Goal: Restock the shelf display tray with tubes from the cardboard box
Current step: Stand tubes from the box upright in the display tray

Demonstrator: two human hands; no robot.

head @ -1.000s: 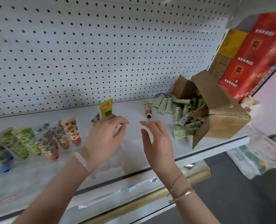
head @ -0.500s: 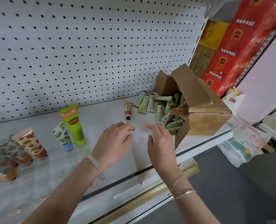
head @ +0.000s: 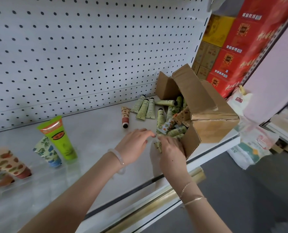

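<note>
At the mouth of the tipped brown cardboard box (head: 212,125), the right hand (head: 171,153) curls round a small pale-green printed tube (head: 157,146). Whether the left hand (head: 134,145), fingers bent just beside it, holds anything I cannot tell. It would be best to lift the tube free of the pile, then turn it cap-down for the clear plastic display tray (head: 43,179), well apart to the left.

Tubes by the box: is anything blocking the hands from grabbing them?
Nothing visible: the left hand and right hand are both at the spilled tubes by the cardboard box, and the right grips one tube.
</note>
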